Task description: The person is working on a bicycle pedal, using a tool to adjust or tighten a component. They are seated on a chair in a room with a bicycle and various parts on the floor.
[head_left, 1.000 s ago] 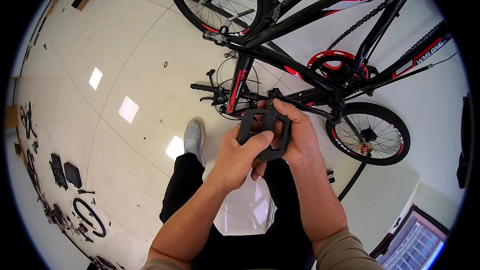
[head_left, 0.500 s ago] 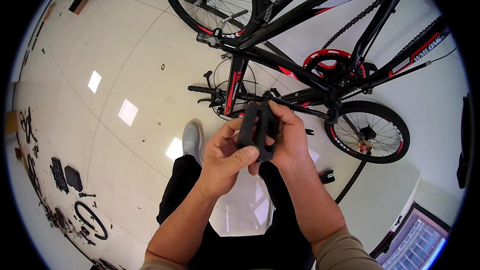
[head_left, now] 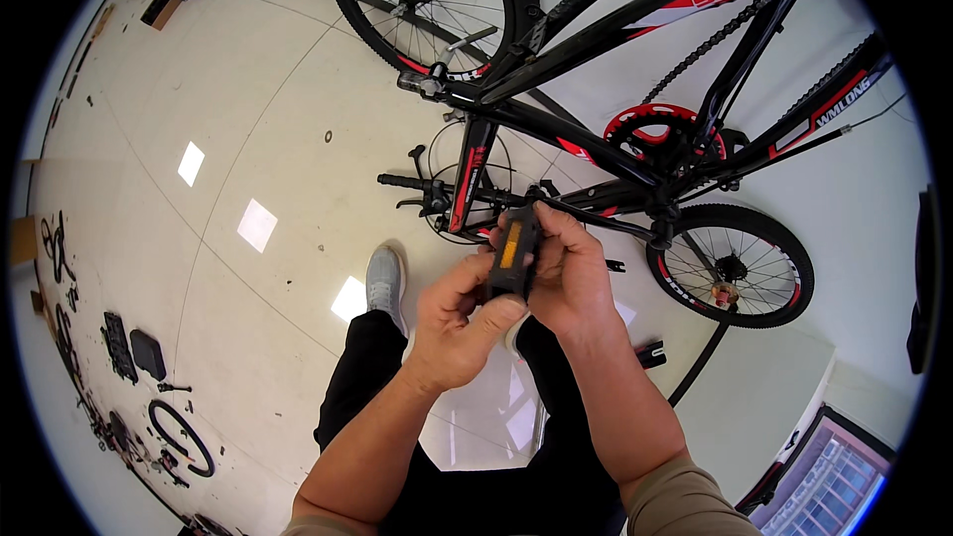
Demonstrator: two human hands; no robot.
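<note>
Both hands hold a black bicycle pedal (head_left: 513,253) with an orange reflector strip, turned edge-on toward me. My left hand (head_left: 459,323) grips its lower end with the thumb pressed on the bottom. My right hand (head_left: 566,273) wraps around its right side and top. A black and red bicycle (head_left: 635,129) stands upside-down just beyond the hands, its red chainring (head_left: 655,134) and chain visible.
A second, smaller black and red bicycle (head_left: 735,273) lies behind the hands. My grey shoe (head_left: 385,278) rests on the shiny tiled floor. Tools, black parts and a tyre (head_left: 179,435) lie along the left wall. A small black part (head_left: 650,354) sits on the floor at right.
The pedal has been rotated in my hands from flat-on to edge-on, so its orange reflector now faces me. Both hands shifted slightly.
</note>
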